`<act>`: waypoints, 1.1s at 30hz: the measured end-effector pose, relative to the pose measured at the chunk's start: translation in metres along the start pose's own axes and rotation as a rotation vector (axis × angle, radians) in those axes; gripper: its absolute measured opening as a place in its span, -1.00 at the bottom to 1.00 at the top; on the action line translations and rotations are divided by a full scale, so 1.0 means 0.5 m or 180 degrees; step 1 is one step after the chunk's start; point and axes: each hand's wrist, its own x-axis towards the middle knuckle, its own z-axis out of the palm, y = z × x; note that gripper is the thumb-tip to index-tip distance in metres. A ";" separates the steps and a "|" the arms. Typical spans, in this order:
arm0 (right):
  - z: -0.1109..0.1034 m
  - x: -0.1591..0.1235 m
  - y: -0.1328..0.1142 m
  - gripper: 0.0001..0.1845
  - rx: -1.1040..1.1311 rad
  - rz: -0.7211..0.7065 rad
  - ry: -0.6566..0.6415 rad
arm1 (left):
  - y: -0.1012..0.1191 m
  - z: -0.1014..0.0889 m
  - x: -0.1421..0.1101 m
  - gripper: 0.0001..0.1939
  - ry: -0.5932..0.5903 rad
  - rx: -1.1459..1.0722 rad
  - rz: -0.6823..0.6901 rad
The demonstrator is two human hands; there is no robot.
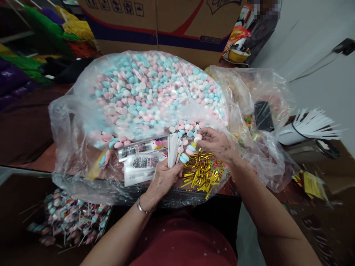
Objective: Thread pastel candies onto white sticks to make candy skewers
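My left hand (163, 177) grips a bundle of white sticks (173, 147), and one stick carries a row of blue, pink and white candies (188, 150). My right hand (216, 142) pinches a white candy (198, 138) at the top of that row. Behind both hands lies a big clear plastic bag (83, 111) full of pink, blue and white round candies (149, 88). Gold twist ties (199, 173) lie in a heap under my right hand. Printed packets (141, 159) lie just left of my left hand.
A pile of wrapped candy sticks (69, 218) sits low at the left. Another clear bag (263, 122) lies at the right, with a bundle of white sticks (310, 127) beyond it. Cardboard boxes (166, 22) stand behind, and coloured tinsel (41, 37) is at the far left.
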 end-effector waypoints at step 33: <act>0.023 -0.012 0.017 -0.79 -0.0442 0.0002 0.0948 | 0.007 0.003 -0.002 -0.70 0.0070 -0.0002 -0.0130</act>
